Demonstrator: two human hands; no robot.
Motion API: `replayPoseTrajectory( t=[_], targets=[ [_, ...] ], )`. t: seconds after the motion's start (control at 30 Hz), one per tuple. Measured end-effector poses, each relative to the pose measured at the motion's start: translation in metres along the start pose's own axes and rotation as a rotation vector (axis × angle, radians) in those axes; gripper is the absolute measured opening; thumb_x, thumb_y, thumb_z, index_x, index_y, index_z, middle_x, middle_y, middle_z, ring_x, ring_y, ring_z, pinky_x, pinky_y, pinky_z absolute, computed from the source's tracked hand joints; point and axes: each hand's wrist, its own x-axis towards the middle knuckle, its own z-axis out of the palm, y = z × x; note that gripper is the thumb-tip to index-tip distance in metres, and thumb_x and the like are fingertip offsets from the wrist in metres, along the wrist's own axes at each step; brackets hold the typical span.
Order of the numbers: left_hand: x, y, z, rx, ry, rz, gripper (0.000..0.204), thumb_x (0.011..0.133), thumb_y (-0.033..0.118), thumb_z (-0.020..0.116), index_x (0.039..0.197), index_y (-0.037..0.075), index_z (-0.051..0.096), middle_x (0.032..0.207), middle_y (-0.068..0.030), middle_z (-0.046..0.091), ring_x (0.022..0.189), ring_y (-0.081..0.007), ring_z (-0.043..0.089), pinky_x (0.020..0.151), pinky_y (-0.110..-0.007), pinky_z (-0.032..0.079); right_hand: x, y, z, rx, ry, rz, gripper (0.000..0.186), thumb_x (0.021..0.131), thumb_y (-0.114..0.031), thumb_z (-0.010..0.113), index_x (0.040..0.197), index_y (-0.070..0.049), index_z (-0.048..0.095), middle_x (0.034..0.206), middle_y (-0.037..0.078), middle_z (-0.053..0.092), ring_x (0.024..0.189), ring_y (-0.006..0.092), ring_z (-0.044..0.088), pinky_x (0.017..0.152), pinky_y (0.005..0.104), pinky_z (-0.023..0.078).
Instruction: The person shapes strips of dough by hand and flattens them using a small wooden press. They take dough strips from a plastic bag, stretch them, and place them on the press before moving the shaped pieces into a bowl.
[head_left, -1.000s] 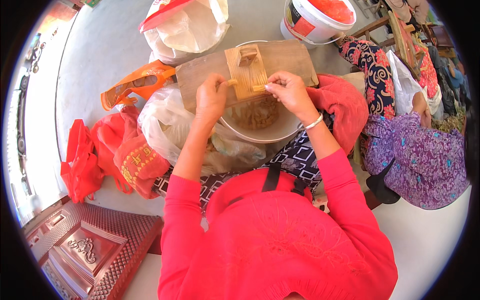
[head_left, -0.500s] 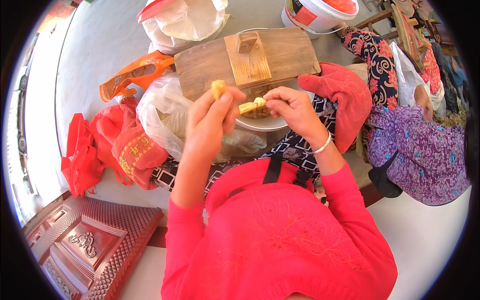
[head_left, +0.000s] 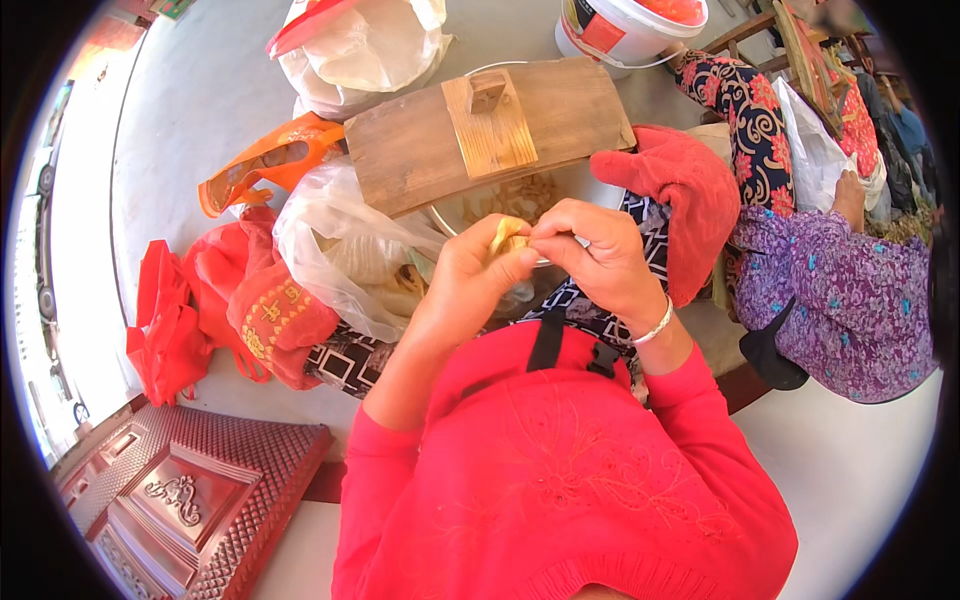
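Observation:
Both my hands come together in front of my chest, above the near edge of a pale basin (head_left: 578, 186). A soft yellow strip (head_left: 508, 234) is pinched in my left hand (head_left: 462, 280), whose fingers are closed on it. The fingertips of my right hand (head_left: 602, 255) press together on the strip's right end. My fingers cover most of the strip, so a knot in it cannot be made out now. Several small tan pieces (head_left: 520, 195) lie in the basin. A wooden board (head_left: 400, 135) with an upright block (head_left: 487, 92) rests across the basin's far part.
Left of the basin are a clear plastic bag (head_left: 335, 240) and an orange bag (head_left: 265, 160). Red bags (head_left: 165, 320) lie farther left. A white bucket (head_left: 615, 40) and a white sack (head_left: 365, 50) stand beyond. Another person in purple sleeves (head_left: 850, 300) is at the right.
My hands have moved down and closer together. The yellow strip, whose knot showed between them before, is now mostly covered by my fingers. More of the basin's contents shows.

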Motion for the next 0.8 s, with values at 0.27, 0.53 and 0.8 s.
replayPoseTrajectory(
  t=[0.27, 0.53, 0.8],
  targets=[
    [-0.005, -0.041, -0.016, -0.061, 0.08, -0.29, 0.017, 0.089, 0.009, 0.061, 0.105, 0.005, 0.061, 0.078, 0.0029, 0.054, 0.067, -0.0037, 0.045, 0.058, -0.018, 0.035, -0.016, 0.046, 0.0, -0.214, -0.044, 0.061, 0.005, 0.083, -0.004, 0.065, 0.087, -0.001, 0.064, 0.081, 0.011, 0.063, 0.074, 0.0218, 0.062, 0.065, 0.0296, 0.049],
    [0.012, -0.098, -0.014, 0.04, -0.117, -0.402, 0.008, 0.084, 0.005, 0.053, 0.088, 0.003, 0.059, 0.072, -0.0002, 0.054, 0.064, -0.0086, 0.047, 0.057, -0.024, 0.038, -0.011, 0.035, 0.027, -0.801, -0.092, -0.274, 0.021, 0.078, -0.024, 0.069, 0.091, -0.009, 0.063, 0.091, 0.008, 0.061, 0.091, 0.0277, 0.058, 0.08, 0.0412, 0.045],
    [-0.033, -0.003, -0.023, 0.825, -0.231, -0.116, 0.024, 0.091, 0.019, 0.057, 0.079, -0.002, 0.058, 0.062, -0.0155, 0.053, 0.055, -0.0256, 0.051, 0.055, -0.036, 0.041, -0.034, 0.041, -0.011, -0.633, -0.141, 0.155, 0.025, 0.087, -0.02, 0.063, 0.069, -0.005, 0.056, 0.06, 0.013, 0.054, 0.056, 0.0316, 0.058, 0.05, 0.0386, 0.045]
  ],
)
